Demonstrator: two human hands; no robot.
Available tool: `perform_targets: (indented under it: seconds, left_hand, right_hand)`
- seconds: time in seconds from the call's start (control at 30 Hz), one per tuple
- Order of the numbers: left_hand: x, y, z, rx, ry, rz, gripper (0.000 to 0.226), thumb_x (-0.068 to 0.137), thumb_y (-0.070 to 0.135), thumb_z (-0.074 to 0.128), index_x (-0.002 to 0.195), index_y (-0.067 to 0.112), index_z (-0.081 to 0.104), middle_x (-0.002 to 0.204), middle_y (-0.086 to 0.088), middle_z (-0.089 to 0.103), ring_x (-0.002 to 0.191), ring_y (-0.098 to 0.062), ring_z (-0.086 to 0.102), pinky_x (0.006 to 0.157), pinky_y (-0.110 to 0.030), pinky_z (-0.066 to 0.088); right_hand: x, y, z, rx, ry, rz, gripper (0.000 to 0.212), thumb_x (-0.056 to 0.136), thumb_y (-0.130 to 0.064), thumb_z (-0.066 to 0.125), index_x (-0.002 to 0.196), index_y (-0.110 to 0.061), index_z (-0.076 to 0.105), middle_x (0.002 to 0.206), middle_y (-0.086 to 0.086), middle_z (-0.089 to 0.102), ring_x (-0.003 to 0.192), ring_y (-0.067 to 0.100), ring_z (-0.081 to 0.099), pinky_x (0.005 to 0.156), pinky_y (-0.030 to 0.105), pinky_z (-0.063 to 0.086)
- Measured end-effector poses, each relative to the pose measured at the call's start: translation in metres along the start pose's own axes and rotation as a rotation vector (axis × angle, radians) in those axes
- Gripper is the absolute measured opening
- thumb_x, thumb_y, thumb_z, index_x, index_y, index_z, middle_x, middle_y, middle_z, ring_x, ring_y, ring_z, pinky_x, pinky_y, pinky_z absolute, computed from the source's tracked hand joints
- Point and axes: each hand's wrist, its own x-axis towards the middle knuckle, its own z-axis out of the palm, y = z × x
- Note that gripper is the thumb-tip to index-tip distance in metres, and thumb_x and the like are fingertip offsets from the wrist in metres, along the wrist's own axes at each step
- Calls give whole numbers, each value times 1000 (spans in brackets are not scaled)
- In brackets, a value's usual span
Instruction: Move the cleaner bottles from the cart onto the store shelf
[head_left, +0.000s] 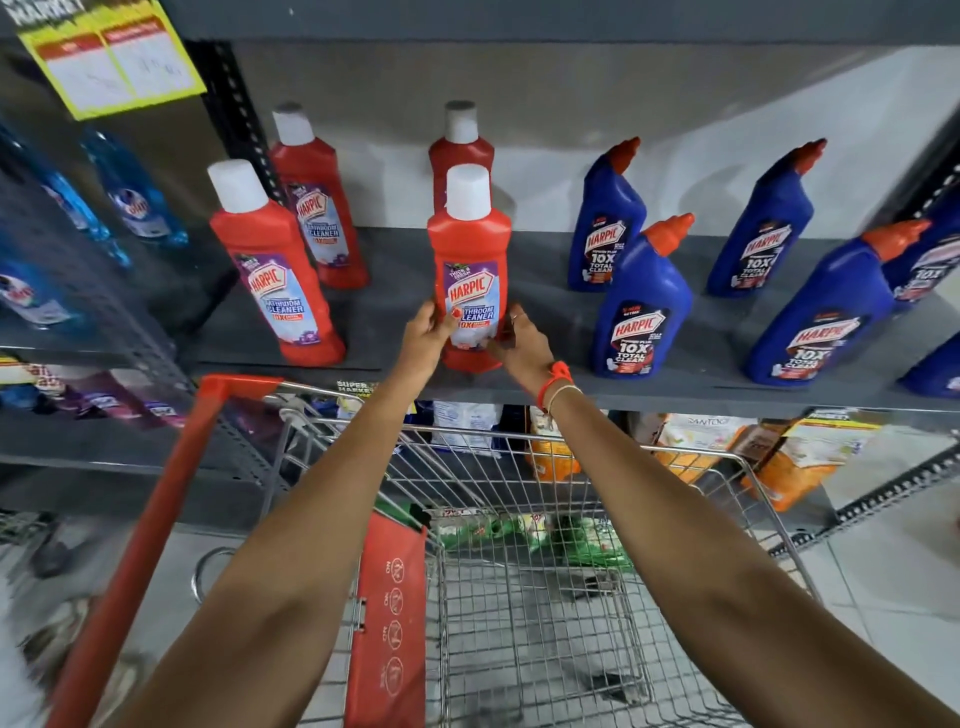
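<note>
I have the red bathroom-cleaner bottle (470, 270) upright at the front edge of the shelf (545, 384), label facing out, which I judge is the point of using both hands: to square it up in line with the red bottles behind and to its left. My left hand (428, 332) wraps the lower left side, thumb across the label; my right hand (519, 340) presses the lower right side, fingers partly curled (not a full wrap). So the bottle sits between the two hands, its base seemingly touching the shelf, though my hands hide part of it. Blue bottles (641, 301) stand apart to the right. The cart (571, 519) sits directly below my arms.
</note>
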Motion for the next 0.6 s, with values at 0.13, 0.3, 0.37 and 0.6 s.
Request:
perform_targets:
  seconds: [0.13,0.3,0.37,0.6]
  left_hand:
    - [-4,2,-1,53,27,5,35,90,9,46,124,1,42,130,-23,51,111,-27,53,90,-38,46]
    - [-6,4,0,55,10,-4,34,90,9,45,124,2,42,130,-23,51,105,-19,50,96,-41,43]
    - [-8,6,1,56,8,-19,36,90,10,46,125,3,42,131,-22,51,108,-20,51,97,-41,43]
    - [-23,-6,2,73,202,61,50,90,15,48,134,1,29,141,-27,38,131,-35,37,108,-43,32]
  right_hand:
    - [-2,-2,2,-7,0,6,38,84,-11,62,116,-2,45,122,20,61,109,33,59,95,41,50]
    - [-6,-3,1,4,-10,26,40,84,-9,61,119,-4,44,123,19,60,111,33,59,97,41,49]
    - [-7,-3,2,-11,-17,30,44,84,-12,61,123,-5,41,124,20,60,112,35,58,99,45,48]
    - [-21,9,0,20,128,-23,57,87,-8,56,137,-5,28,138,21,47,128,32,45,108,39,38]
